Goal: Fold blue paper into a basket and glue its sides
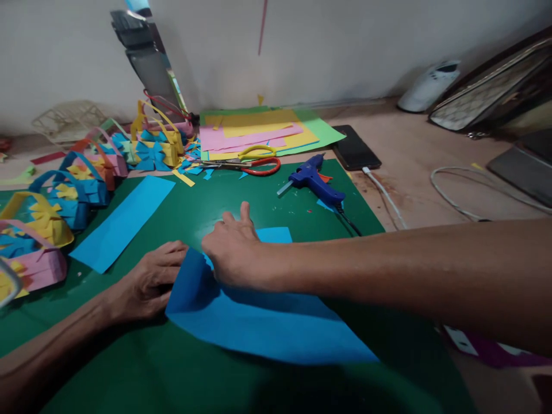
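Note:
A large sheet of blue paper [276, 328] lies on the green mat [142, 356], its left end raised and bent over. My left hand [150, 282] holds that raised end from the left, fingertips hidden behind the paper. Across the sheet's upper side, my right hand [235, 250] is closed at the bend, with one digit sticking up; its gripping fingertips are partly hidden. Beyond this hand a small blue paper piece [276, 234] shows. To the upper left rests a separate blue paper strip [125, 221], flat on the mat.
Several small paper baskets [97, 187] with handles and bows line the left side. Scissors [259, 164], a blue glue gun [317, 181] and stacked coloured paper [259, 135] lie behind the hands. A phone [356, 148] with a white cable is at the right.

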The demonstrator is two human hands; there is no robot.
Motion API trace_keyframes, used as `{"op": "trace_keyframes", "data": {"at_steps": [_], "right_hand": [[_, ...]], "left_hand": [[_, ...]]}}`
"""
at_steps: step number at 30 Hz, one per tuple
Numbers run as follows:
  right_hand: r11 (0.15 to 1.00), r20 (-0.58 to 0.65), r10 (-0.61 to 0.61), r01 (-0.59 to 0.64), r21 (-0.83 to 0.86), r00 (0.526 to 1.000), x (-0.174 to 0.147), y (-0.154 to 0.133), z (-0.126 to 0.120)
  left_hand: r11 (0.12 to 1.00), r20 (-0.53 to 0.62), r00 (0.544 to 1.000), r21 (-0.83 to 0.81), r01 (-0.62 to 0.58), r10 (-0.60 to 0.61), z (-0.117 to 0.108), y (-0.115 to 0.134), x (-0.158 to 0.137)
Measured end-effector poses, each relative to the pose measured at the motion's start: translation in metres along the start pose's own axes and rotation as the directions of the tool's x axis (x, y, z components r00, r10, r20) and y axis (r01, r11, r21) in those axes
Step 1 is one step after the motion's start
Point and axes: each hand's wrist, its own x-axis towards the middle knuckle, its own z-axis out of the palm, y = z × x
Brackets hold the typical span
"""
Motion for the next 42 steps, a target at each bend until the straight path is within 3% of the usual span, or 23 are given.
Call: {"op": "trace_keyframes", "data": {"at_steps": [3,10,14,19,23,28,33,42], "right_hand": [[1.000,0.009,0.009,-0.009,0.001,1.000,0.000,0.001,-0.001],[0.999,-0.021,-0.017,0.018,0.029,1.000,-0.002,0.008,-0.003],[1.000,-0.001,0.014,-0.014,0.014,1.000,-0.001,0.014,-0.005],[1.000,-0.004,0.024,-0.024,0.000,1.000,0.002,0.024,-0.003],[1.000,0.000,0.030,-0.030,-0.005,1.000,0.003,0.031,-0.004],[0.999,0.009,0.020,-0.019,-0.035,1.000,0.004,0.032,-0.007],[0.998,0.012,0.009,-0.008,-0.064,1.000,0.006,0.031,-0.011],[0.999,0.063,-0.018,0.021,-0.034,0.998,0.001,0.039,-0.021]], "left_hand": [[0.993,0.033,0.994,-0.059,-0.102,0.104,0.000,0.001,0.002],[0.995,0.073,0.996,-0.085,-0.048,0.055,-0.004,0.008,0.007],[0.988,0.055,0.994,-0.126,-0.085,0.093,-0.002,0.007,0.007],[0.985,0.052,0.998,-0.168,-0.028,0.037,-0.001,0.007,0.008],[0.983,0.070,0.996,-0.179,-0.048,0.062,0.001,0.005,0.004],[0.983,0.022,0.989,-0.107,0.147,-0.146,0.003,0.008,0.004],[0.995,0.105,0.991,-0.051,0.082,-0.077,0.003,0.011,0.018],[0.986,0.049,0.994,-0.133,0.105,-0.100,0.003,0.012,0.022]]}}
